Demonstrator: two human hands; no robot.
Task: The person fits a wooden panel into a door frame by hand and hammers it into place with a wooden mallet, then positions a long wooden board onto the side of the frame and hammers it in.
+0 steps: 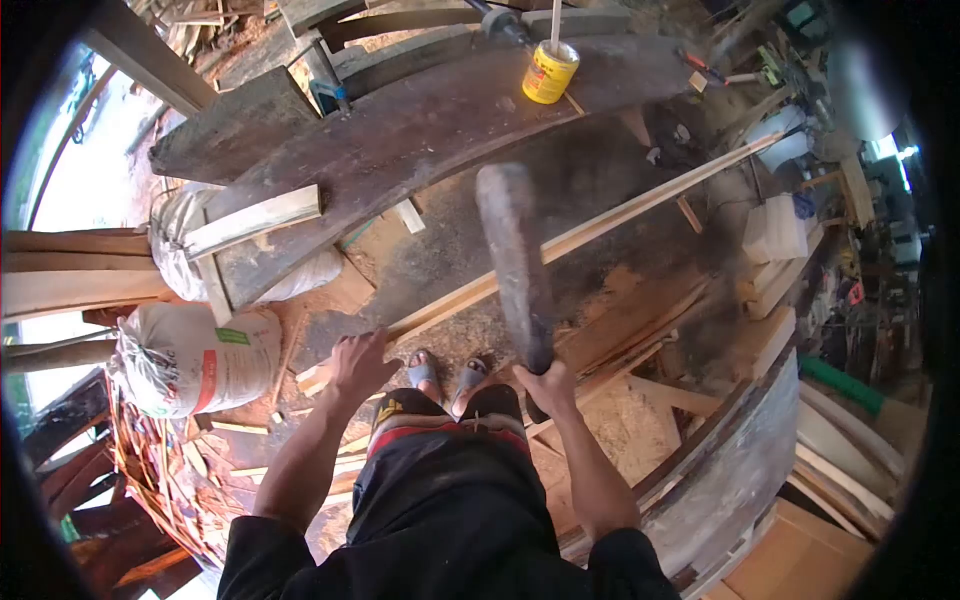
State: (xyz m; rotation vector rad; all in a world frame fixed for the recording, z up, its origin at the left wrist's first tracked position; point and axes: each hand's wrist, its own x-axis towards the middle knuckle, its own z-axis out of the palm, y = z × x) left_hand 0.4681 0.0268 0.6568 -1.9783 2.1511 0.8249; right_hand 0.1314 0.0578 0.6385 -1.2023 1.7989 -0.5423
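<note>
A long narrow wooden strip [620, 214] runs diagonally from lower left to upper right in front of me. My left hand [362, 365] is closed around its near end. In my right hand [548, 388] is the dark handle of a long, thick wooden mallet-like tool [515, 250], held upright and slightly blurred, in front of the strip. A workbench [400, 130] curves across beyond the strip, with a yellow tub [550, 73] standing on it and a stick in the tub. A short pale board [255, 220] lies at the bench's left end.
White sacks [200, 360] stand at the left near wood scraps [165, 480]. My sandalled feet are on the floor below. A large grey-topped slab [735, 470] stands at the lower right, with stacked pale blocks [775, 230] beyond it. A person's hand [653, 155] shows near the bench.
</note>
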